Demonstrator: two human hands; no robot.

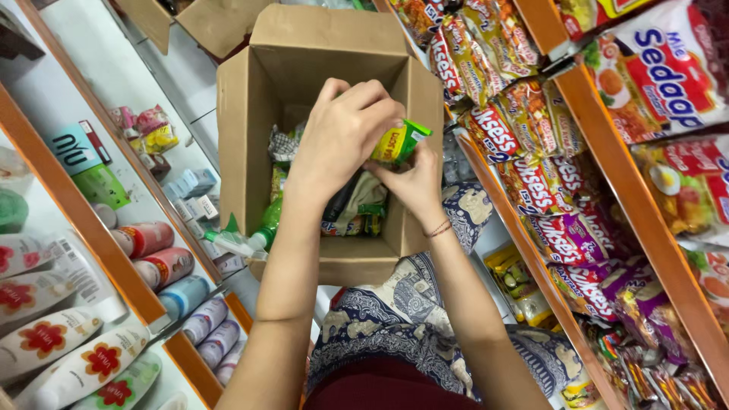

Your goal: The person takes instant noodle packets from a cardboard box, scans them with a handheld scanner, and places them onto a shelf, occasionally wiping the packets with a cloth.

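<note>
Both your hands pinch the small green and yellow packet (398, 142) over the open cardboard box (250, 114), your left hand (342, 133) on top and your right hand (414, 182) just under it.

Right of the fingers: shelves (585, 114) of noodle packets (531, 182). Left: bottles (61, 334), cans (159, 266). Below: patterned cloth (410, 319).

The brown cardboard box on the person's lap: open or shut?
Open. The brown cardboard box has its flaps folded outward, with packets visible inside beneath both hands.
</note>
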